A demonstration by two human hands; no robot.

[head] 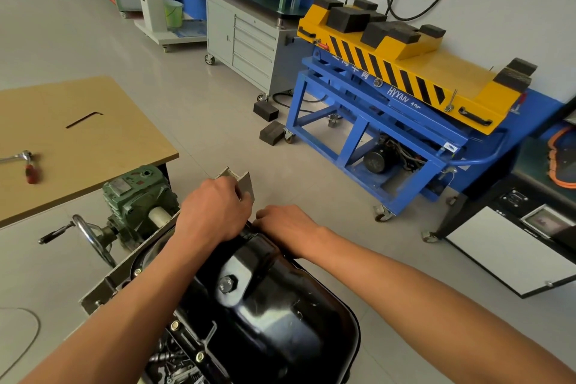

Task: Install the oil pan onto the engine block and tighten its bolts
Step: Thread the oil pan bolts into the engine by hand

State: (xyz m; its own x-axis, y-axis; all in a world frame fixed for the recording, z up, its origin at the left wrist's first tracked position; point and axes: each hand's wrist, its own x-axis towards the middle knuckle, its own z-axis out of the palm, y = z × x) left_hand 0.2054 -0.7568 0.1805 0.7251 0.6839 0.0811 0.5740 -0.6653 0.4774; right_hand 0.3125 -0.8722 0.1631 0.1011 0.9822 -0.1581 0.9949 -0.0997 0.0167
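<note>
Oil pan (274, 321) is sitting atop the engine block (103, 290). We are gripping its far end with our left hand (215, 212). Our right hand (286, 223) is curling alongside, and we cannot tell what it holds. If the pan is sliding across the block, we are risking cross-threaded bolts (175, 325).

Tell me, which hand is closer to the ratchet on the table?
Left. The left hand rests at the far end of the oil pan, on the side facing the ratchet. The right hand sits beside it, farther away.
</note>
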